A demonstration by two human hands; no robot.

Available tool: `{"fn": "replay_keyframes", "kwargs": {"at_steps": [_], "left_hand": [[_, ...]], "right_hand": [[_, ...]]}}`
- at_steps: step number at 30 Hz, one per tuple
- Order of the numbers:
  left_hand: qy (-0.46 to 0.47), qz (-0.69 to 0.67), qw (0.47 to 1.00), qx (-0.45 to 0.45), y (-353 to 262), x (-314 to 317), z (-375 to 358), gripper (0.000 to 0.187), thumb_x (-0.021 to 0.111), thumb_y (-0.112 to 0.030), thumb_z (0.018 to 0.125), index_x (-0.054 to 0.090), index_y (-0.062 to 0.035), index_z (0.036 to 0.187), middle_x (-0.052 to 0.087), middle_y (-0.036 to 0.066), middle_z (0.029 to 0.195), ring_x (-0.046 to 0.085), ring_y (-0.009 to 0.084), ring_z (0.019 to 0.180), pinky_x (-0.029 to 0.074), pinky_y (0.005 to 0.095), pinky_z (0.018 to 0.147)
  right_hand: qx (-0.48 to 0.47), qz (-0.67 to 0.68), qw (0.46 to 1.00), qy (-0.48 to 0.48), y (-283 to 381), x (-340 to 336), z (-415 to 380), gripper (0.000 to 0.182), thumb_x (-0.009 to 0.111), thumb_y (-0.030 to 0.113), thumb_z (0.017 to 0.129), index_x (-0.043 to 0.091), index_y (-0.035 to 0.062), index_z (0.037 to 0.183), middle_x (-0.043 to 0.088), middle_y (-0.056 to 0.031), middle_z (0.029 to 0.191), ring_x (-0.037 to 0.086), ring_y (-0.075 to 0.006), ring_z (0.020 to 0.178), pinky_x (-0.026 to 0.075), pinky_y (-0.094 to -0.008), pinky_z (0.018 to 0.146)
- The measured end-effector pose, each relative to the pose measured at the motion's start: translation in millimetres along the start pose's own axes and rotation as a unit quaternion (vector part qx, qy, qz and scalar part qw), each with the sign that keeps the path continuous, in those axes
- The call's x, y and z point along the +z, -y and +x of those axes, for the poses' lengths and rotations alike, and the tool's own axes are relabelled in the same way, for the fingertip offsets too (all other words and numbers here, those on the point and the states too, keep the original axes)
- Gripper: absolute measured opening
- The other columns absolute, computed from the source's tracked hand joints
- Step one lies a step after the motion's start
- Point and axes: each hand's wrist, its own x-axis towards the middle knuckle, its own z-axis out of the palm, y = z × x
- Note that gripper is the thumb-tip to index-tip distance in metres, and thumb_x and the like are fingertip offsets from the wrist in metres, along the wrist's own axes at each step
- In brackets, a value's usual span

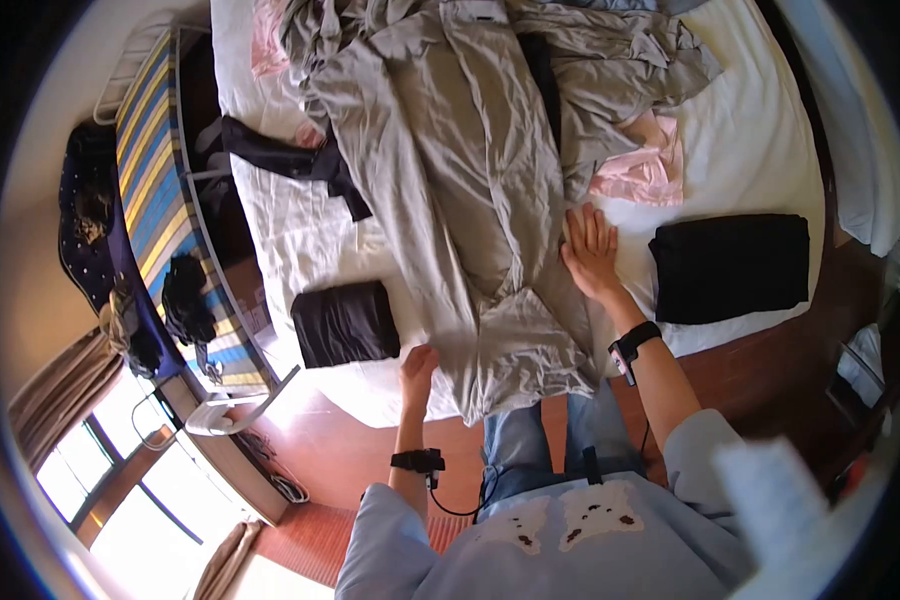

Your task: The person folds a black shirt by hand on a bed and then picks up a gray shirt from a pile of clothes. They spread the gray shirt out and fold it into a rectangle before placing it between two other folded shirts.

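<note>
A long, wrinkled grey garment point(470, 170) lies lengthwise on the bed, its near end bunched and hanging at the bed's edge. My right hand point(590, 252) lies flat along the garment's right side, fingers stretched out over its edge and the white sheet. At the garment's lower left edge, my left hand point(417, 372) is closed, fingers curled in; whatever they may hold is hidden. Just beyond the left hand sits a dark folded garment point(345, 325). To the right of my right hand rests a black folded garment point(730, 268).
Pink cloth point(645, 165) shows beside more crumpled grey clothing point(620, 60) at the far side. A black garment point(285, 155) lies at the left. Left of the bed point(280, 235) stands a striped ironing board point(160, 190) with dark items on it. A window point(120, 480) is at lower left.
</note>
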Motion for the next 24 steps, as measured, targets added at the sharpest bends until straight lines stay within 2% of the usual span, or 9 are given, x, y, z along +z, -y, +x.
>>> {"fn": "replay_keyframes", "kwargs": {"at_steps": [4, 5, 8, 10, 11, 14, 17, 20, 24], "left_hand": [[0.056, -0.004, 0.996, -0.072, 31, 3, -30, 0.026, 0.058, -0.021, 0.078, 0.057, 0.0024, 0.088, 0.055, 0.0, 0.074, 0.048, 0.0069, 0.069, 0.037, 0.0203, 0.062], [0.062, -0.015, 0.995, -0.072, 35, 9, -39, 0.027, 0.059, -0.022, 0.077, 0.057, 0.0025, 0.088, 0.055, 0.0, 0.074, 0.048, 0.0066, 0.068, 0.037, 0.0202, 0.061], [0.078, -0.021, 0.989, -0.121, 61, 12, -58, 0.029, 0.061, -0.024, 0.076, 0.058, 0.0027, 0.086, 0.056, 0.001, 0.074, 0.049, 0.0063, 0.066, 0.038, 0.0205, 0.059], [0.083, 0.004, 0.979, -0.187, 64, 12, -68, 0.029, 0.061, -0.025, 0.075, 0.058, 0.0029, 0.085, 0.057, 0.001, 0.074, 0.049, 0.0067, 0.065, 0.038, 0.021, 0.059], [0.074, 0.007, 0.98, -0.186, 74, 12, -72, 0.031, 0.061, -0.026, 0.075, 0.059, 0.0036, 0.084, 0.057, 0.002, 0.073, 0.05, 0.0068, 0.065, 0.039, 0.0214, 0.058], [0.072, -0.032, 0.977, -0.2, 79, 14, -84, 0.033, 0.061, -0.027, 0.076, 0.058, 0.0038, 0.086, 0.057, 0.002, 0.073, 0.051, 0.0068, 0.065, 0.039, 0.0213, 0.058], [0.101, -0.096, 0.972, -0.188, 97, 9, -89, 0.03, 0.059, -0.023, 0.077, 0.057, 0.0037, 0.091, 0.058, 0.003, 0.078, 0.052, 0.0074, 0.068, 0.042, 0.0214, 0.062], [0.112, -0.113, 0.974, -0.16, 105, 1, -92, 0.025, 0.058, -0.017, 0.078, 0.056, 0.0033, 0.092, 0.058, 0.004, 0.081, 0.054, 0.0091, 0.072, 0.044, 0.022, 0.065], [0.129, -0.088, 0.981, -0.116, 104, -6, -99, 0.022, 0.058, -0.011, 0.077, 0.053, 0.0022, 0.094, 0.058, 0.006, 0.084, 0.055, 0.0108, 0.075, 0.044, 0.0225, 0.069]], "right_hand": [[-0.06, 0.159, 0.985, 0.012, -8, -13, -40, 0.048, 0.033, 0.036, 0.084, 0.03, 0.0103, 0.124, 0.022, -0.0121, 0.131, 0.018, -0.0269, 0.122, 0.012, -0.0433, 0.098], [-0.099, 0.17, 0.978, -0.073, -7, -12, -56, 0.039, 0.043, 0.03, 0.082, 0.042, 0.0055, 0.111, 0.041, -0.0134, 0.115, 0.035, -0.0287, 0.109, 0.023, -0.0396, 0.091], [-0.048, 0.219, 0.97, -0.095, -2, -20, -109, 0.026, 0.054, 0.025, 0.076, 0.052, 0.0014, 0.087, 0.052, -0.013, 0.085, 0.048, -0.0284, 0.081, 0.036, -0.0352, 0.073], [0.037, 0.29, 0.955, 0.054, -6, -17, -138, 0.029, 0.06, 0.025, 0.071, 0.047, 0.0004, 0.063, 0.046, -0.0108, 0.058, 0.043, -0.0244, 0.055, 0.035, -0.0327, 0.054], [0.085, 0.334, 0.938, 0.047, -2, -10, -151, 0.04, 0.062, 0.03, 0.07, 0.041, 0.0001, 0.054, 0.04, -0.0102, 0.05, 0.037, -0.02, 0.047, 0.031, -0.0312, 0.048], [0.142, 0.256, 0.945, 0.148, 2, -5, -167, 0.04, 0.061, 0.036, 0.071, 0.049, -0.0012, 0.061, 0.047, -0.0112, 0.055, 0.044, -0.02, 0.054, 0.036, -0.0329, 0.054], [0.222, 0.391, 0.876, 0.177, 10, -1, -174, 0.033, 0.058, 0.031, 0.075, 0.055, -0.0014, 0.083, 0.054, -0.0043, 0.073, 0.047, -0.0123, 0.067, 0.038, -0.0273, 0.062], [0.248, 0.407, 0.847, 0.234, -3, 7, -180, 0.038, 0.056, 0.029, 0.077, 0.053, -0.0027, 0.096, 0.056, -0.0053, 0.085, 0.049, -0.0129, 0.076, 0.038, -0.0254, 0.069], [0.212, 0.356, 0.889, 0.196, -12, 9, -197, 0.038, 0.057, 0.033, 0.075, 0.055, -0.0028, 0.087, 0.059, -0.013, 0.079, 0.054, -0.0217, 0.075, 0.04, -0.0309, 0.067]]}}
